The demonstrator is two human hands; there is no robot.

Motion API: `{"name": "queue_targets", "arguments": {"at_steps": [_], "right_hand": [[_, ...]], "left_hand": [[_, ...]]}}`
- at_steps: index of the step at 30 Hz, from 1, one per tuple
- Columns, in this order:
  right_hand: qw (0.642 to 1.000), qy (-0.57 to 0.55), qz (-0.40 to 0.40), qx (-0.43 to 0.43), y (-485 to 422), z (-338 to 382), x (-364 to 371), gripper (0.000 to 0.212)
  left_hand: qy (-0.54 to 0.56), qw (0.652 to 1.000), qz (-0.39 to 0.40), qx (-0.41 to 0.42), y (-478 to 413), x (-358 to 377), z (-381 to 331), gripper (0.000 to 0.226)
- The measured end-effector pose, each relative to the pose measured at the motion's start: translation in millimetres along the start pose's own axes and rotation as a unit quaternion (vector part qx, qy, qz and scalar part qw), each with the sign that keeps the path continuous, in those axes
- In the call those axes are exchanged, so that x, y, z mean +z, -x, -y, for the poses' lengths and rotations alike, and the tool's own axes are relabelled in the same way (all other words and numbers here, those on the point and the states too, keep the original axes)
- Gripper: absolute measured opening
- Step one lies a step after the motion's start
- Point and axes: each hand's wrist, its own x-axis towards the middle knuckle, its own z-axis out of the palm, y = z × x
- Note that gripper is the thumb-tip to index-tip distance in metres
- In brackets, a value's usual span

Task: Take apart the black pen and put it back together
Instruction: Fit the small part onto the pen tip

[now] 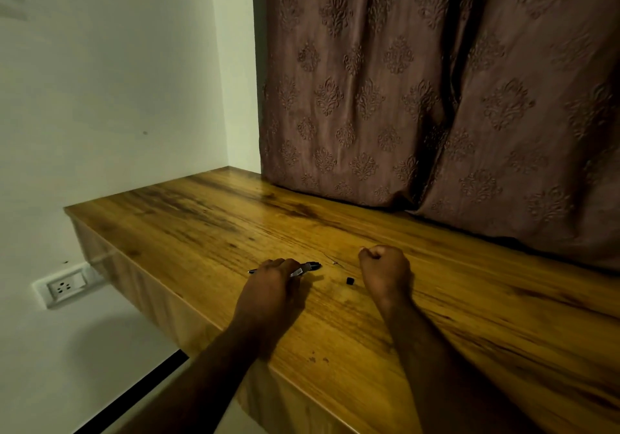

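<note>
The black pen lies across the wooden desk, its thin tip poking out to the left of my left hand. My left hand covers the pen's middle with fingers curled over it. A small black pen piece sits loose on the desk between my hands. My right hand rests on the desk to the right as a closed fist; nothing shows in it. A thin wire-like part lies just beyond the black piece.
A brown patterned curtain hangs along the desk's back edge. A white wall stands at the left, with a socket plate below the desk's left edge. The desk's front edge runs diagonally under my forearms.
</note>
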Motion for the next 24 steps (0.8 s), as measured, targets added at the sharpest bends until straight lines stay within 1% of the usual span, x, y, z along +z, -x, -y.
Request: {"name": "queue_targets", "arguments": {"at_steps": [2,5,7,10,12,14,16,18,20,21,24], "right_hand": [[1.0,0.008,0.004,-0.007,0.7,-3.1,-5.8,0.024],[0.998,0.041,0.042,-0.036,9.2,-4.4,-8.3,0.017],[0.994,0.068,0.068,-0.056,16.6,-4.6,-8.4,0.019],[0.978,0.163,0.079,-0.101,24.9,-4.8,-7.9,0.028],[0.965,0.214,0.08,-0.13,28.6,-4.3,-6.4,0.025],[0.963,0.218,0.089,-0.133,30.6,-3.9,-6.3,0.021],[0.965,0.199,0.102,-0.137,31.1,-3.2,-8.7,0.017],[0.968,0.146,0.123,-0.162,32.9,-1.6,-9.6,0.011],[0.973,0.045,0.132,-0.186,38.1,2.4,-6.3,0.008],[0.975,-0.016,0.128,-0.183,40.6,5.2,-3.7,0.008],[0.965,-0.166,0.141,-0.146,43.0,12.3,1.8,0.009]], "left_hand": [[0.002,1.0,0.002,-0.01,0.6,-1.9,-1.2,0.033],[0.006,1.0,0.006,-0.01,0.9,-3.7,-3.6,0.036],[0.005,1.0,0.009,-0.009,0.6,-5.1,-4.2,0.036],[0.002,1.0,0.019,-0.006,-0.1,-6.2,-4.4,0.037],[0.006,1.0,0.026,-0.004,-0.2,-7.1,-5.9,0.039],[0.012,0.999,0.031,-0.003,0.3,-8.3,-7.1,0.041],[0.011,0.999,0.034,0.0,1.3,-8.8,-7.5,0.041],[0.01,0.999,0.033,0.002,1.8,-9.0,-7.7,0.04],[0.011,1.0,0.03,0.001,1.3,-9.4,-8.5,0.04],[0.01,1.0,0.026,0.002,1.0,-9.2,-8.6,0.04],[0.008,1.0,0.016,0.009,0.9,-8.0,-9.0,0.037]]}}
